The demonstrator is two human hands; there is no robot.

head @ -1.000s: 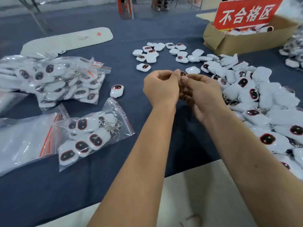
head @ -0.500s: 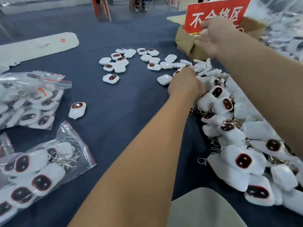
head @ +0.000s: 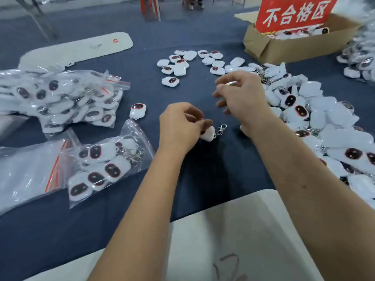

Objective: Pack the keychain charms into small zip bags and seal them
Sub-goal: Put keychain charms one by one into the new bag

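Your left hand (head: 178, 126) pinches one white keychain charm (head: 208, 133) between curled fingers, low over the blue table cloth (head: 203, 179), about mid-table. The charm's long axis runs left-right, its metal clasp (head: 221, 128) pointing right toward your right forearm. Your right hand (head: 241, 96) hovers just beyond and right of it, fingers curled; something small and pale sits at the fingertips, too blurred to name.

Bare cloth lies between your forearms and ahead of the left hand; the near table edge sits just below your elbows. To your right, a loose heap of charms (head: 316, 118) crowds close to the right wrist. To the left, one zip bag (head: 105, 165) holds about five charms, just beside the left wrist. One lone charm (head: 138, 110) lies beyond that bag. A bigger pile of filled bags (head: 65, 98) sits farther left, count unclear. Roughly fifteen small white caps (head: 190, 61) scatter ahead. One cardboard box (head: 294, 43) with a red sign (head: 294, 14) stands far right.
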